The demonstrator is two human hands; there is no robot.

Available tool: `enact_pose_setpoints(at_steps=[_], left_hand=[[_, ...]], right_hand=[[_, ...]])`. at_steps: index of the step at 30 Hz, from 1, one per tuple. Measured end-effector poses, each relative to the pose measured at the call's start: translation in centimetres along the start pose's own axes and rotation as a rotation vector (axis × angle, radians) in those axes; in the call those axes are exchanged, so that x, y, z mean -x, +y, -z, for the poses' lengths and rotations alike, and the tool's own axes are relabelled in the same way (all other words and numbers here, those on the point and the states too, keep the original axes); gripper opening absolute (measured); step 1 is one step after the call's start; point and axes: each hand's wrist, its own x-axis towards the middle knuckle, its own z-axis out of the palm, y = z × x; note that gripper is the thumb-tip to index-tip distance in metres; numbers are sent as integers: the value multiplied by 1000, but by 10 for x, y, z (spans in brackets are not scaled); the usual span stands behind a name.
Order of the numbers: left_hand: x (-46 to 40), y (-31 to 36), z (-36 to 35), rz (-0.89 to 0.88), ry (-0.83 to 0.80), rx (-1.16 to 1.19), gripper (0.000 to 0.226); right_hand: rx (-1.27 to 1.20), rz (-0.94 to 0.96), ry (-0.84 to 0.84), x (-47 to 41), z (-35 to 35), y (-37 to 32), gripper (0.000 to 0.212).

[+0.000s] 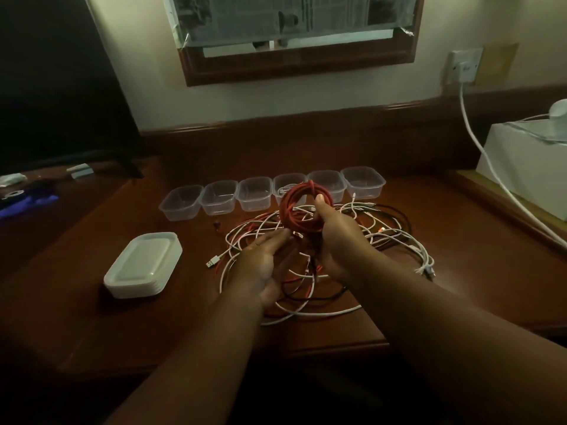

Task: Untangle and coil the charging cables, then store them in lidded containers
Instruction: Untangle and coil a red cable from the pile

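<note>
The right hand [336,240] held a red coil [302,207] upright above the desk [429,289], thumb hooked through the ring and fingers curled round its lower edge. The left hand [260,265] lay palm up just beside it, fingers nearly straight, their tips touching the loose red strand that ran off the bottom of the coil; it gripped nothing that I could make out.

Under both hands sprawled the tangle [383,240] of white, red and black cables, spread over the middle of the desk, with a white USB plug [212,261] sticking out on its left side.

Behind the tangle stood six clear tubs [181,201] in a row, all uncovered. The fourth from the left seemed to have a white cable in it, though the coil hid most of that tub. A stack of lids [141,265] sat well to the left, apart from the cables. A white box [527,167] stood at the far right.
</note>
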Motion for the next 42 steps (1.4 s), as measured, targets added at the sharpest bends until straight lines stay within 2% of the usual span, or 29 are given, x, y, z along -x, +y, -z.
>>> enact_pose_setpoints(at_steps=[3,8,12,17,21,24,26,28,32,36,42], left_hand=[[-12,-2,-14,-11,-19,134,20],[-39,-3,-32,-108,-14,177,19],[-65,-4,-33,-137,-41,146,30],[-101,-7,-27,-176,-53,107,31],[-128,-12,-22,-157,-156,145,45],[-143,-14,-14,-143,-208,84,44],[-151,-17,-8,-129,-238,54,32],[-155,-19,-5,-102,-249,54,30],[-161,-21,-5,-73,-224,71,38],[-163,-25,-6,-113,-171,-5,39],[-160,-24,-3,-139,-190,-3,61]], right_hand=[[146,45,43,-19,2,-3,58],[281,13,71,-48,3,3,57],[267,6,84,-69,5,9,48],[365,87,84,-102,4,11,57],[375,160,80,-138,5,6,52],[405,133,3,-160,15,6,44],[303,96,-43,-171,24,13,33],[225,85,-50,-177,30,20,25],[217,153,-81,-181,30,32,26],[297,237,-160,-176,29,34,13],[373,286,-242,-174,33,32,14]])
